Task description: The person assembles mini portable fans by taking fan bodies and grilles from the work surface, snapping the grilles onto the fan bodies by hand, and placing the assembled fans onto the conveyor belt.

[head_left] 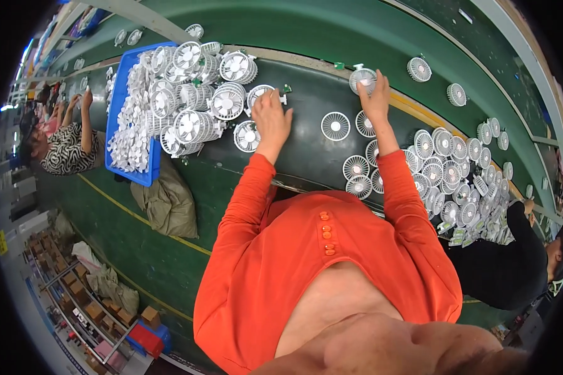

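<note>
My left hand [272, 122] rests over a white fan head [259, 93] on the dark work table. Its fingers are spread across the lower part, with the thumb apart at the right. A small green circuit board [286, 89] is beside that fan. Below my left hand is another white fan [246, 136] with open blades. My right hand [375, 103] grips a round white fan [361, 77] by its right and lower edge near the table's far side. A white grilled fan cover [335, 126] lies flat between my arms, and another fan [364, 124] is partly behind my right wrist.
At the left, a blue tray [114, 112] holds many small white parts, with stacked fans [194, 127] beside it. A large pile of fans [444, 162] lies right of my arm. Fans sit on the green conveyor [388, 37] beyond. A co-worker [503, 269] sits right, another [72, 147] left.
</note>
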The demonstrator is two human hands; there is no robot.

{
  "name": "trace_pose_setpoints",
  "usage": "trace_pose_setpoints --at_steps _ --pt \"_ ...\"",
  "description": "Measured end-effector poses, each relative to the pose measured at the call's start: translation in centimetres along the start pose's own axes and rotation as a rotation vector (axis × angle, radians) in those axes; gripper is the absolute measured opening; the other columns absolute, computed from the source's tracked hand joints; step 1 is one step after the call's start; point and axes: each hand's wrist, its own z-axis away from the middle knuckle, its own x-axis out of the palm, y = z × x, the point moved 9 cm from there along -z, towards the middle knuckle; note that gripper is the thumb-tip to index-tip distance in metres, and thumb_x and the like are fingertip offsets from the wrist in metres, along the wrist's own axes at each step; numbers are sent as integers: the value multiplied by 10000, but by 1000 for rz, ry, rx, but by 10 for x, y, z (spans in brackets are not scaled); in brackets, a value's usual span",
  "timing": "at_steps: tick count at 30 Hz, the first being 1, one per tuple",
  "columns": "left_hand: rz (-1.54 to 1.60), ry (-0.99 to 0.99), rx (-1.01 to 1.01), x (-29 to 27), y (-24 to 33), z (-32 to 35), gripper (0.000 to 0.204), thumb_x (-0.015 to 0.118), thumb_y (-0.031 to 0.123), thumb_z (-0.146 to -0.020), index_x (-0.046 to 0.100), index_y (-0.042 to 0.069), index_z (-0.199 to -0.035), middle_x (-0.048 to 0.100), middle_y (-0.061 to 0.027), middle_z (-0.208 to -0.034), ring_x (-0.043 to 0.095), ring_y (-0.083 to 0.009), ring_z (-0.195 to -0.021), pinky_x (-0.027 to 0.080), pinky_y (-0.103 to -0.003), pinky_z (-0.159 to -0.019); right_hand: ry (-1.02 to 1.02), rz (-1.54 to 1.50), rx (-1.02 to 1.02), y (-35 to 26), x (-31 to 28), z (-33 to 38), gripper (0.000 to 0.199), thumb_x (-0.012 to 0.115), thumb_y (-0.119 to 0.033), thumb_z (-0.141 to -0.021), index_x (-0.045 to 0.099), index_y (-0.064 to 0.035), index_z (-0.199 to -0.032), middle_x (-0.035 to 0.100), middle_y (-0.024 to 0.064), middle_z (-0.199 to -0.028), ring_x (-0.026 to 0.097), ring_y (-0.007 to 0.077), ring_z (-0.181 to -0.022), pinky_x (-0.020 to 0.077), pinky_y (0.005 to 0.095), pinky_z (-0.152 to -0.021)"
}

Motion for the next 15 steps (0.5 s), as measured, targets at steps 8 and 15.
trace_pose_setpoints --at_steps 8,15 --pt "-37 61 81 -2 -12 -2 318 555 51 -801 596 95 -1114 591 -79 -837 556 -265 -851 345 -413 -834 -641 119 -299 -53 51 115 748 811 -310 -593 506 -180 -1264 366 167 -1376 352 369 -1258 338 505 -993" --pt "140 84 203 -44 46 20 263 569 10 -726 654 107 -955 554 -30 -871 520 -240 -900 320 -452 -938 -573 -668 181 -24 54 90 555 699 -269 -768 502 -138 -1270 549 155 -1201 547 316 -1053 468 430 -866"
